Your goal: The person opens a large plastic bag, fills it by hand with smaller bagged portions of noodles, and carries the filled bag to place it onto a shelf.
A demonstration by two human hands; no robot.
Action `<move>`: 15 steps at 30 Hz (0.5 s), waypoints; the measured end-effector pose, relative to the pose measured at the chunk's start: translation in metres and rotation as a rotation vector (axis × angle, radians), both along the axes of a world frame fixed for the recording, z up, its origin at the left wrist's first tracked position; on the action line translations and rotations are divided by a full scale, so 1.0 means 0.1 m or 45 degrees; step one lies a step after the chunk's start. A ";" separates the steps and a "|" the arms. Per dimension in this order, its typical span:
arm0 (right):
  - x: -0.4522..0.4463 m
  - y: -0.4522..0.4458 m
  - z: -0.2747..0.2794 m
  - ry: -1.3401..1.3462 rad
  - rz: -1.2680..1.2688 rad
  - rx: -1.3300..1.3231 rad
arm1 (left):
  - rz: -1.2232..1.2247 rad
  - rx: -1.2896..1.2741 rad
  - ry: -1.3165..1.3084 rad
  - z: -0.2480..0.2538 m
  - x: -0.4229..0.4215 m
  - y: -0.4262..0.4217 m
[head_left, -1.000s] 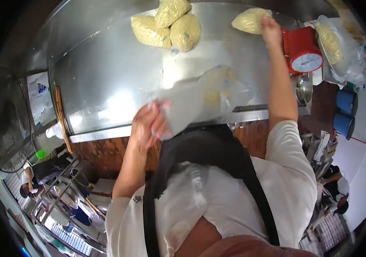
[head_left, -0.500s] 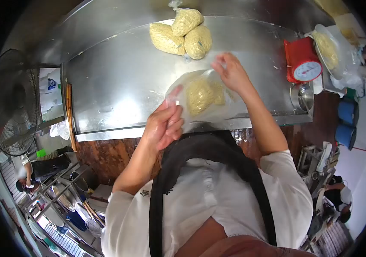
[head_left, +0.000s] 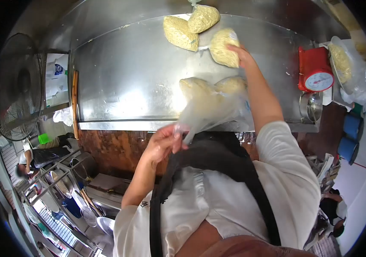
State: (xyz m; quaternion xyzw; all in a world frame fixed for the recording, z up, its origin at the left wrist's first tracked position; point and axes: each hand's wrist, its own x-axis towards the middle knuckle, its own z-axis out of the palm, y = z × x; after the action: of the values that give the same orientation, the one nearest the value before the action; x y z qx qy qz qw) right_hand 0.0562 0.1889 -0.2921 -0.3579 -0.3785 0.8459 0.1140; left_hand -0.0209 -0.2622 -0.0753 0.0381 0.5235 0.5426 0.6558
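Note:
My left hand (head_left: pixel 166 143) is closed on the rim of a clear plastic bag (head_left: pixel 211 109), in front of my apron. This large bag lies at the table's near edge, with two pale yellow lumps of noodles (head_left: pixel 196 89) inside. Farther out, my right hand (head_left: pixel 244 56) grips the right side of a bag of noodles (head_left: pixel 224 48), its fingertips pressed into it. Two more noodle bags (head_left: pixel 180 34) rest against each other at the back, just left of the held one.
A red dial scale (head_left: pixel 316 70) stands on the right, beside a bowl of noodles (head_left: pixel 341 62) and a metal pot (head_left: pixel 310 107). Wooden sticks (head_left: pixel 75 105) lean at the left edge near a fan (head_left: pixel 16 88). People (head_left: pixel 41 158) are in the background on both sides.
My right hand has left the large plastic bag, reached outward and taken one noodle bag, shifting it right and nearer. My left hand keeps the rim and has come lower, stretching the plastic toward me.

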 end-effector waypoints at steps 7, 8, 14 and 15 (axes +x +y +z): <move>1.54 -0.42 1.04 0.553 0.017 -0.289 | 0.384 0.521 -0.262 0.38 -0.51 1.09; 1.57 -0.62 1.32 0.620 0.017 -0.253 | 0.349 0.534 -0.278 0.40 -0.55 1.21; 0.57 -1.07 1.59 -0.157 0.490 0.125 | 0.213 0.612 -0.374 0.51 -0.45 1.29; 0.34 -1.04 1.68 -0.387 0.585 0.494 | 0.276 0.491 -0.294 0.53 -0.43 1.20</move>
State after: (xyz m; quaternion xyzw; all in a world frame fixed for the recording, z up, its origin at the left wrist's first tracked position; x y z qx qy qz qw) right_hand 0.0899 0.0849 -0.1245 -0.3569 -0.6159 0.6987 -0.0712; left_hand -0.0639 -0.1422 -0.0222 0.0439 0.3329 0.7004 0.6298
